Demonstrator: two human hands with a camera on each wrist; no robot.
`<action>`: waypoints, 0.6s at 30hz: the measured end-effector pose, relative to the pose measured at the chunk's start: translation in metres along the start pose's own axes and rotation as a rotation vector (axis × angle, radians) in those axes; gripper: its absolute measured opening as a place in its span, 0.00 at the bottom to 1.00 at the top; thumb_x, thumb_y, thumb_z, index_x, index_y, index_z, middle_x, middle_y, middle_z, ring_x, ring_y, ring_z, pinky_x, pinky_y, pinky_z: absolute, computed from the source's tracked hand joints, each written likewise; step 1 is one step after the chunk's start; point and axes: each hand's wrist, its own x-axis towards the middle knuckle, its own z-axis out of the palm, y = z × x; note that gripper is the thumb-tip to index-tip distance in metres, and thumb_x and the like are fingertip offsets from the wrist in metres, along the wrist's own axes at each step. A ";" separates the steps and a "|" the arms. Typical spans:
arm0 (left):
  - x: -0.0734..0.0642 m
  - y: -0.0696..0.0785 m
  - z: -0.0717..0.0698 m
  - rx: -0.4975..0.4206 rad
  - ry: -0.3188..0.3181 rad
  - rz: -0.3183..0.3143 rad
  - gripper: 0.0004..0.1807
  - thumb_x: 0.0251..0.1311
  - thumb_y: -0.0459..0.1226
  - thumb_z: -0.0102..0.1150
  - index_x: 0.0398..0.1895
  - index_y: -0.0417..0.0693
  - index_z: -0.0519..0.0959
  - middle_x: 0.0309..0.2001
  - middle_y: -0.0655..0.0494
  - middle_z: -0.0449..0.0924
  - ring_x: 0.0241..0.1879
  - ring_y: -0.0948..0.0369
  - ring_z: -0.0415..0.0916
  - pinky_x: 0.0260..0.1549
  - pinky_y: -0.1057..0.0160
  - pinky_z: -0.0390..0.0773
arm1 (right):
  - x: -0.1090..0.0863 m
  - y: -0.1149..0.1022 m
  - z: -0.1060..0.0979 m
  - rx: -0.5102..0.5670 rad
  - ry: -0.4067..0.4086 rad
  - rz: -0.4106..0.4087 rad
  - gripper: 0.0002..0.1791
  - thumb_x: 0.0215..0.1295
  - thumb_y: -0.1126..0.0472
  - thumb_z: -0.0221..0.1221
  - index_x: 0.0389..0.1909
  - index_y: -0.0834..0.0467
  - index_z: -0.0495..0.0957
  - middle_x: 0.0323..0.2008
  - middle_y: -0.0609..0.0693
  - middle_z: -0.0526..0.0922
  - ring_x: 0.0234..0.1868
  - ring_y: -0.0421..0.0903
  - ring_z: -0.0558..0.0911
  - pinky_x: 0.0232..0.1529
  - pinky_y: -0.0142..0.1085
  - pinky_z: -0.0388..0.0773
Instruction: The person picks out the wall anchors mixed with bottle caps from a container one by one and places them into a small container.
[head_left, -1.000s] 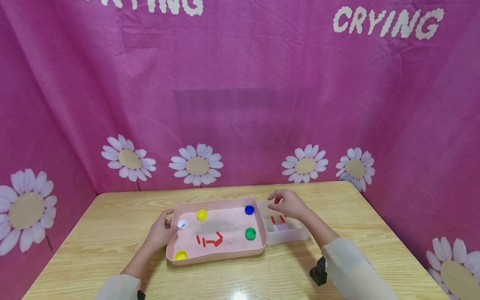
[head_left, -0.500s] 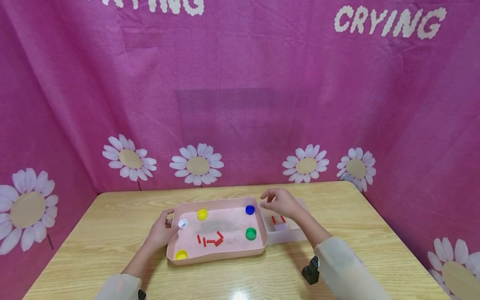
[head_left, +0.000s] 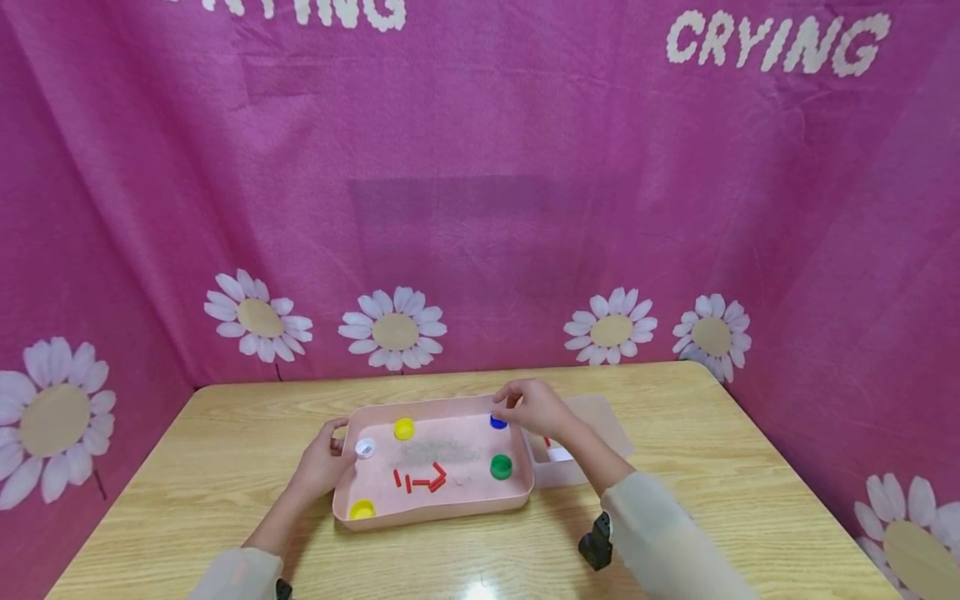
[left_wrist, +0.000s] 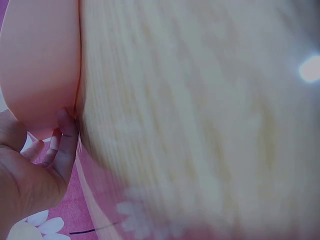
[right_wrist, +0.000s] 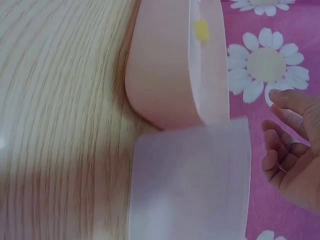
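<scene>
A pink tray [head_left: 435,510] lies on the table, and my left hand [head_left: 322,463] grips its left wall, also seen in the left wrist view, where the hand [left_wrist: 42,165] curls fingers at the tray's end. Over the tray's back right corner hovers my right hand [head_left: 536,407], partly covering a blue cap [head_left: 498,422]. In the right wrist view this hand [right_wrist: 297,145] has loosely bent fingers with nothing visible between them. Inside the tray are a green cap [head_left: 501,467], a white cap [head_left: 365,448], yellow caps [head_left: 404,429] and several short red sticks [head_left: 422,482].
Against the tray's right side stands a translucent box [head_left: 558,475], with a red stick [head_left: 547,442] showing inside; my right forearm hides part of it. Both sit on a wooden table [head_left: 480,550]. Behind hangs a magenta cloth [head_left: 480,250] with daisies.
My right hand has moved left from above the translucent box to above the blue cap in the tray. The left hand stays on the tray's wall.
</scene>
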 end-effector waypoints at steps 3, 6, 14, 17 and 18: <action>-0.001 0.002 0.000 -0.004 -0.013 -0.007 0.32 0.57 0.31 0.52 0.65 0.37 0.57 0.36 0.43 0.71 0.33 0.56 0.71 0.29 0.65 0.73 | 0.000 -0.003 0.005 0.028 -0.012 -0.013 0.10 0.53 0.61 0.65 0.37 0.60 0.83 0.25 0.48 0.77 0.26 0.40 0.71 0.25 0.30 0.68; -0.002 0.003 0.000 -0.005 -0.021 -0.011 0.32 0.57 0.31 0.52 0.66 0.37 0.57 0.37 0.43 0.71 0.34 0.56 0.71 0.29 0.65 0.74 | 0.000 -0.006 0.010 0.045 -0.023 -0.033 0.11 0.52 0.61 0.65 0.37 0.61 0.82 0.24 0.49 0.78 0.25 0.39 0.71 0.25 0.29 0.68; -0.003 0.005 -0.001 -0.015 -0.021 -0.014 0.32 0.57 0.30 0.52 0.66 0.38 0.57 0.38 0.41 0.72 0.34 0.55 0.72 0.29 0.65 0.74 | -0.001 -0.011 0.023 0.049 -0.068 -0.048 0.14 0.52 0.60 0.66 0.39 0.62 0.81 0.23 0.47 0.76 0.26 0.40 0.72 0.26 0.30 0.69; -0.003 0.005 -0.001 -0.014 -0.021 -0.021 0.32 0.57 0.30 0.52 0.66 0.38 0.57 0.38 0.41 0.72 0.35 0.55 0.72 0.29 0.64 0.75 | -0.001 -0.013 0.030 0.043 -0.091 -0.083 0.14 0.52 0.60 0.66 0.39 0.62 0.81 0.23 0.48 0.77 0.25 0.41 0.73 0.26 0.29 0.69; -0.003 0.005 -0.002 -0.014 -0.022 -0.023 0.32 0.57 0.30 0.52 0.66 0.38 0.57 0.39 0.41 0.72 0.35 0.55 0.72 0.29 0.64 0.75 | -0.001 -0.013 0.032 0.036 -0.095 -0.112 0.13 0.52 0.60 0.66 0.38 0.63 0.81 0.24 0.48 0.78 0.26 0.42 0.73 0.26 0.29 0.69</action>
